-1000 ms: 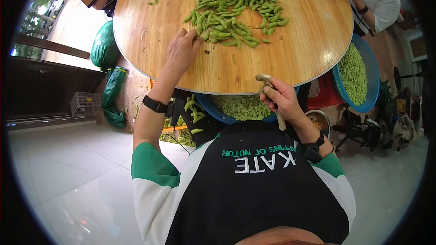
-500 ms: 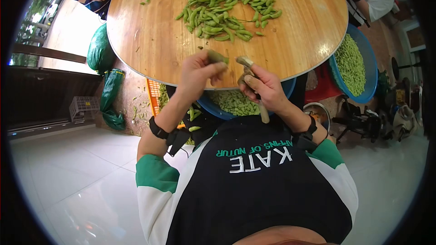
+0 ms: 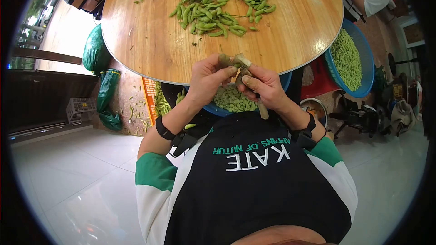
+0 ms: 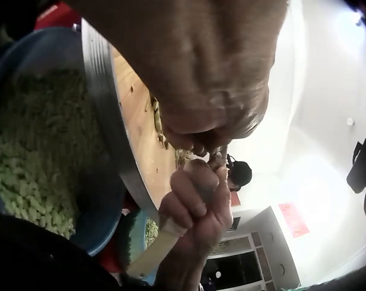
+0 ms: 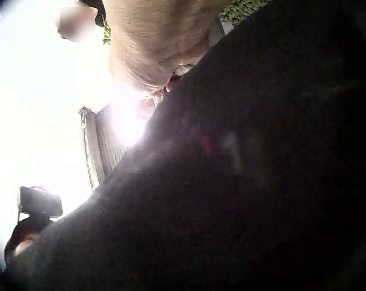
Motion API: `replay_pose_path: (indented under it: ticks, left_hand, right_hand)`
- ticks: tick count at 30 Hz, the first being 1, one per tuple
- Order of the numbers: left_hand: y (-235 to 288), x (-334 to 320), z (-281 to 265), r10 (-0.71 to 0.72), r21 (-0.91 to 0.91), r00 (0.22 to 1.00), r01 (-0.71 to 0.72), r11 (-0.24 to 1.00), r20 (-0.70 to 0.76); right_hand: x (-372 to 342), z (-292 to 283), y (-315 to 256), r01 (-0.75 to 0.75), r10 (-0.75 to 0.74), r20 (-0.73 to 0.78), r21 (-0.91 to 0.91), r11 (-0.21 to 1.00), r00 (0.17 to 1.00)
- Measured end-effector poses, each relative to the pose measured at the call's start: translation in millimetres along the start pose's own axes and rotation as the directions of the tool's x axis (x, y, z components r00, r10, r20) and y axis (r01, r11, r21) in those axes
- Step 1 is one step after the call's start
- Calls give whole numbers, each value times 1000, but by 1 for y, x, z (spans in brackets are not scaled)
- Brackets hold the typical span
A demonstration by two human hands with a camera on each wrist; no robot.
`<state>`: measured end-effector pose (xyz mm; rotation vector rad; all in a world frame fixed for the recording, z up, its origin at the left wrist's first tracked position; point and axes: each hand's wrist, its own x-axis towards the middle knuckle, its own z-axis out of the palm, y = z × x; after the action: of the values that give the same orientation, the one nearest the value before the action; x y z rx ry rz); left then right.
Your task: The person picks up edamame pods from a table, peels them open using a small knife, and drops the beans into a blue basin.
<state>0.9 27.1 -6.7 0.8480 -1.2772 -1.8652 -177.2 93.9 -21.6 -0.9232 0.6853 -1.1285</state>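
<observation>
My left hand (image 3: 206, 81) is over the table's near edge, thumb and index finger pinching a small green soybean pod (image 3: 236, 66) that is mostly hidden by the fingers. A brownish-green cover (image 3: 223, 59) wraps the left index fingertip. Right beside it, my right hand (image 3: 265, 88) grips a tool by its pale handle (image 3: 263, 110), whose end sticks out below the fist; its working end is hidden. The right index finger wears a whitish wrap (image 3: 243, 59). Both hands' fingertips meet. Beneath them sits a blue basin (image 3: 213, 109) of shelled beans (image 3: 235, 99).
A pile of soybean pods (image 3: 213, 4) covers the far part of the round wooden table (image 3: 141, 45). Another blue basin (image 3: 366, 75) of beans is at the right. An orange crate (image 3: 149, 96) and green sacks (image 3: 96, 50) stand left. Two people sit across the table.
My left hand has come from the pod pile back toward me, bringing a pod to the right hand. The right hand has moved slightly left and up, still gripping the tool.
</observation>
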Motion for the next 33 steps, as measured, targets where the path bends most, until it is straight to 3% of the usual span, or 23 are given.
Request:
replay_pose_path:
  ticks: [2, 6, 8, 10, 11, 12, 13, 14, 15, 16, 17, 18, 21, 22, 23, 24, 25, 27, 29, 30, 31, 33]
  left_hand:
    - [-2, 0, -1, 51, 41, 999, -52, 998, 4]
    - [-3, 6, -4, 18, -26, 999, -17, 1000, 28]
    - [2, 8, -7, -135, -226, 981, 165, 960, 143]
    - [6, 9, -1, -201, -310, 965, 245, 919, 169]
    - [6, 10, 1, -262, -389, 944, 322, 863, 200]
    - [2, 12, 1, -263, -389, 944, 323, 863, 200]
    - [-4, 14, 1, -253, -362, 942, 321, 875, 221]
    - [-9, 15, 1, -246, -335, 938, 320, 886, 244]
    - [-11, 15, 4, -248, -337, 937, 323, 885, 246]
    - [-13, 14, 8, -239, -322, 940, 310, 894, 242]
    - [-13, 15, 11, -227, -307, 944, 295, 905, 238]
    - [-13, 16, 13, -228, -306, 943, 297, 905, 241]
    - [-6, 14, 19, -227, -210, 954, 267, 940, 197]
    - [0, 10, 19, -177, 28, 977, 174, 984, 117]
    - [6, 5, 18, -105, 272, 993, 88, 958, 51]
    - [15, -3, 11, -22, 482, 996, -23, 876, 87]
    - [26, -14, -3, 51, 663, 989, -133, 737, 142]
    - [58, -33, -30, -13, 892, 947, -297, 342, 321]
    - [86, -48, -48, -279, 995, 960, -48, -84, 23]
    - [89, -47, -59, -277, 995, 961, -44, -93, 16]
    - [88, -41, -71, -90, 998, 994, -58, -28, 55]
    - [77, -14, -90, 240, 988, 969, -84, 127, 52]
  right_hand:
    - [0, 1, 0, 19, -19, -24, -18, 1000, 1000]
    - [0, -2, 2, -18, 16, -80, -16, 1000, 997]
    - [0, -9, -3, -62, 64, -16, 91, 994, 998]
    - [-2, -10, -8, -113, 105, 50, 195, 974, 993]
    - [-5, -9, -10, -36, 35, -7, -89, 995, 999]
    - [-6, -8, -11, 29, -47, -41, -371, 928, 998]
    - [-3, -12, -7, 28, -45, -39, -373, 928, 998]
    - [2, -19, 1, 320, -321, 116, -627, 710, 940]
    - [4, -20, 3, 544, -504, 336, -762, 352, 796]
    - [-2, -20, 1, 541, -503, 333, -764, 352, 797]
    - [-10, -19, -6, 352, -352, 143, -671, 653, 925]
    - [-17, -17, -10, 110, -131, -7, -489, 865, 991]
    - [-20, -10, -6, 77, -140, -117, -430, 900, 983]
    - [-20, -13, -6, 80, -142, -115, -428, 900, 983]
    - [-21, -18, -6, 41, -106, -162, -362, 931, 981]
    - [-22, -24, -5, 3, -66, -204, -292, 956, 977]
    - [-23, -30, -4, 29, -93, -231, -267, 963, 969]
    - [-26, -37, -8, 31, -91, -243, -241, 970, 966]
    - [-27, -39, -11, 25, -82, -255, -219, 975, 963]
    - [-24, -36, -11, 32, -86, -249, -214, 976, 965]
    - [-22, -34, -11, 42, -94, -220, -230, 972, 971]
    - [-15, -30, -9, 56, -104, -188, -246, 968, 977]
